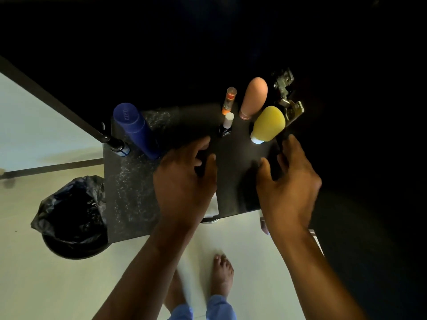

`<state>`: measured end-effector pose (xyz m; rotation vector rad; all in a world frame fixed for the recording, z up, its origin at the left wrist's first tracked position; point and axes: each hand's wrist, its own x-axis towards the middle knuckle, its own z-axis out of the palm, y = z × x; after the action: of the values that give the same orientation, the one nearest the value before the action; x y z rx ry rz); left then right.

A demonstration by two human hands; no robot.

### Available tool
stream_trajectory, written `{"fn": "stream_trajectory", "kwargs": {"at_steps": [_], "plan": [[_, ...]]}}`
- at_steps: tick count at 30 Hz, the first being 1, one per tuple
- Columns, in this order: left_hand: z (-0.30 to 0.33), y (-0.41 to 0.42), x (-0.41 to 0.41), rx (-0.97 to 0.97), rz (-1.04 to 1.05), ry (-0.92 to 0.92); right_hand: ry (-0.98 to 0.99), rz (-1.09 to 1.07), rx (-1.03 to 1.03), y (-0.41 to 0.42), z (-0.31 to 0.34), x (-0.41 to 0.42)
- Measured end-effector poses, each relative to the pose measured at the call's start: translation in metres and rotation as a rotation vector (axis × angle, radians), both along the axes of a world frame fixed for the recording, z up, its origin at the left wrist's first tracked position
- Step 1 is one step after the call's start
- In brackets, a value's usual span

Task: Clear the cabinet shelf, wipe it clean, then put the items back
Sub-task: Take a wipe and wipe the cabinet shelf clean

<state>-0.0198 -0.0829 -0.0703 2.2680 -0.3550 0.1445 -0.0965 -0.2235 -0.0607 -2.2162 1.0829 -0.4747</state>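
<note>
Both hands are hovering over a dark speckled counter (129, 192), seen from above. The left hand (184, 181) is sitting with its fingers loosely curled and a little apart, thumb out to the side; whether the fingertips are closing on anything is hard to tell, since the dark surface is swallowing that spot. The right hand (288, 183) is likewise hanging with relaxed, slightly spread fingers, its tips near a dark upright edge — contact cannot be made out.

The shelf items are standing on the counter beyond the hands: a tall blue bottle (136, 130) to the left, a small bottle with a white cap (227, 123) just ahead of the left hand, an orange-banded tube (229, 100) behind it, a peach rounded bottle (254, 98) beside that, and a yellow rounded bottle (268, 124) nearest the right hand. A metal hinge (286, 98) is showing just right of the yellow bottle.

A piece of white paper (213, 204) is peeking out under the left hand. A bin lined with a black bag (74, 215) is standing on the pale floor, left of the counter.
</note>
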Motion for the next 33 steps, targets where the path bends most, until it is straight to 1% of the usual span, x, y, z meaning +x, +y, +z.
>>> {"fn": "stream_trajectory", "kwargs": {"at_steps": [3, 5, 8, 11, 14, 16, 19, 22, 30, 33], "plan": [[0.004, 0.039, -0.01, -0.038, -0.022, -0.062, -0.061, -0.005, -0.064, 0.013, 0.018, -0.021], [0.005, 0.062, -0.013, -0.032, 0.0, -0.105, -0.119, 0.057, -0.064, 0.026, 0.024, -0.024], [0.001, 0.092, -0.01, -0.072, 0.139, -0.087, -0.166, 0.195, 0.053, 0.048, 0.021, -0.011], [-0.005, 0.118, 0.003, -0.07, 0.308, -0.043, -0.112, 0.345, 0.228, 0.068, 0.017, 0.012], [-0.008, 0.133, 0.018, -0.012, 0.36, -0.012, -0.101, 0.467, 0.296, 0.08, 0.01, 0.034], [-0.007, 0.134, 0.028, 0.019, 0.353, 0.019, -0.109, 0.516, 0.291, 0.088, 0.007, 0.051], [-0.005, 0.126, 0.042, 0.009, 0.315, 0.072, -0.111, 0.576, 0.275, 0.1, 0.004, 0.075], [-0.005, 0.118, 0.051, 0.007, 0.325, 0.099, -0.124, 0.625, 0.232, 0.111, -0.006, 0.095], [-0.006, 0.111, 0.06, 0.015, 0.343, 0.071, -0.211, 0.592, 0.084, 0.128, -0.014, 0.107], [-0.004, 0.109, 0.06, -0.003, 0.334, 0.062, -0.244, 0.573, 0.063, 0.126, -0.011, 0.106]]}}
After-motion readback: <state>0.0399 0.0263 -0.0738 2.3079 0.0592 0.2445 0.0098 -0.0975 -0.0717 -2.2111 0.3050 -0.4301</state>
